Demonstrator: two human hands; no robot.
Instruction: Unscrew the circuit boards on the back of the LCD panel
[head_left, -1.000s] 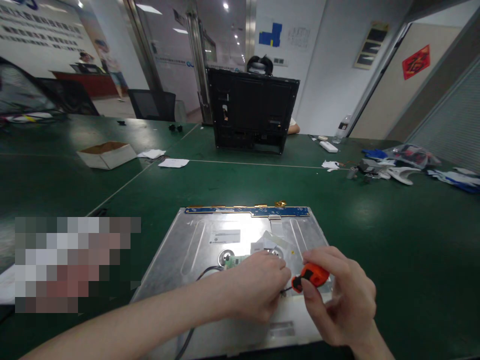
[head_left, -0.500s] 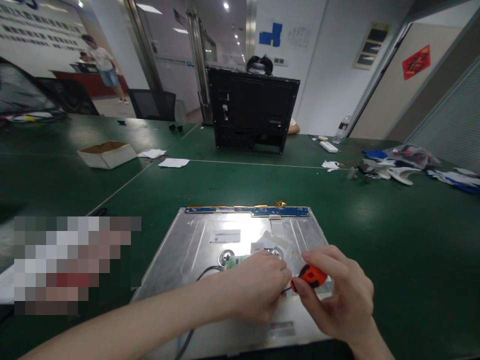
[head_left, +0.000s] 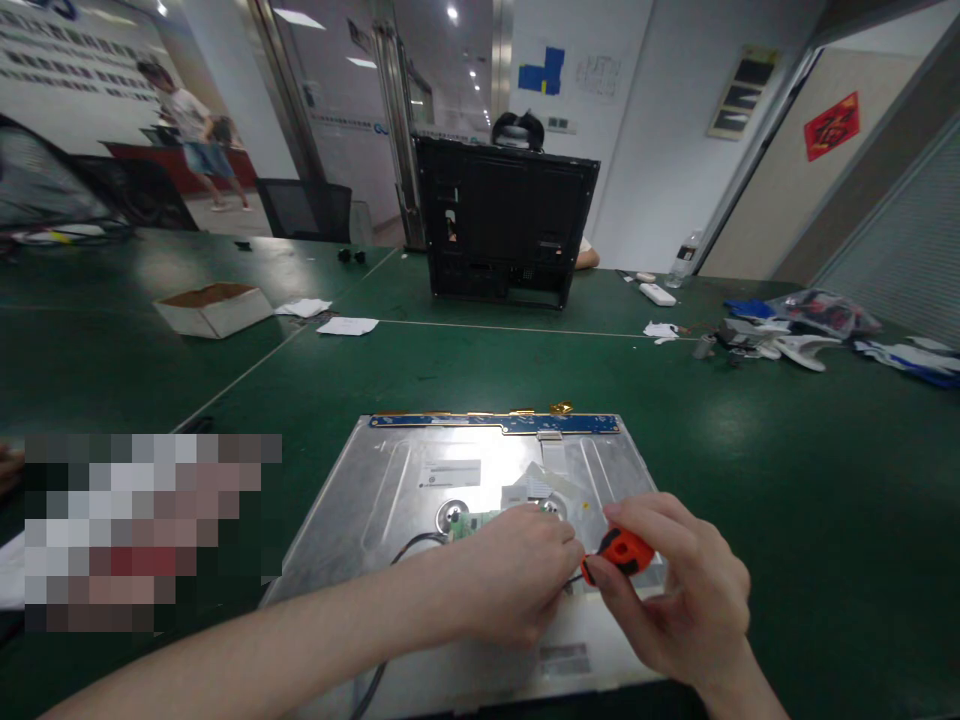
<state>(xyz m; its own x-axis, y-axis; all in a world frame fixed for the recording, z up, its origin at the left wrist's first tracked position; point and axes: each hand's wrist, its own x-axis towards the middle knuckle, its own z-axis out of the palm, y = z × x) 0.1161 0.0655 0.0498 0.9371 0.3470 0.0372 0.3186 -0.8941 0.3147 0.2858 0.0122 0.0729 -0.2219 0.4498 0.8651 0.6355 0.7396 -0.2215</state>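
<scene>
A screwdriver with an orange and black handle [head_left: 628, 552] is pinched between the thumb and fingers of my right hand [head_left: 686, 590]. Its thin dark shaft points left toward my left hand [head_left: 521, 575], which is closed low over a silver metal display panel [head_left: 390, 470]. Whatever the left fingers hold is hidden beneath them. A small green circuit board [head_left: 469, 523] shows just behind that hand, with a dark cable [head_left: 409, 545] curving down from it. Along the panel's far edge runs a narrow blue circuit board [head_left: 450, 422].
A black monitor housing [head_left: 510, 215] stands upright across the green table [head_left: 420, 375], a person partly behind it. At left are a cardboard box [head_left: 214, 318] and a blurred-out person close by. Gloves and a plastic bag [head_left: 825, 310] lie at right, near a bottle [head_left: 684, 260].
Both my hands and the screwdriver look almost still. In the background at left, a walking person has shifted slightly left.
</scene>
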